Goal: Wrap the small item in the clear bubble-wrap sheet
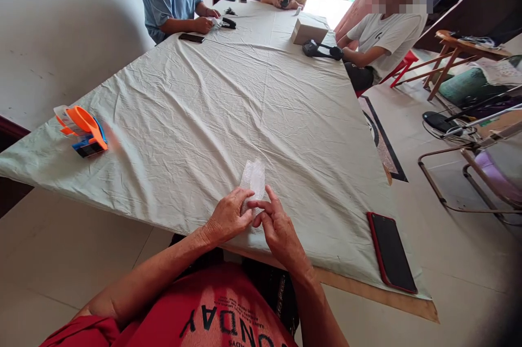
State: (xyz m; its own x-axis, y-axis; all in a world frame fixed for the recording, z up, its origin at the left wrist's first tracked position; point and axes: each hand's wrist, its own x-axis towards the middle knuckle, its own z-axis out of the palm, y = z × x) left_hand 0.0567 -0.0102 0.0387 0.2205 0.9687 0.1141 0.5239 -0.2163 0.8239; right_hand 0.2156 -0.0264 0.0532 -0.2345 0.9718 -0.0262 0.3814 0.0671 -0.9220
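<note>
A small clear plastic bag [253,177] lies on the pale cloth-covered table [228,102] near its front edge. My left hand [227,217] pinches the bag's lower left corner. My right hand [277,227] grips its lower edge beside the left, fingers closed on the plastic. The bag's lower part is hidden behind my fingers. Whether anything is inside it cannot be seen.
An orange and blue tape dispenser [84,130] sits at the table's left corner. A red-cased phone [390,252] lies at the front right. Three people sit at the far end near a cardboard box [309,30] and a black phone [191,38]. Metal chairs [468,173] stand right.
</note>
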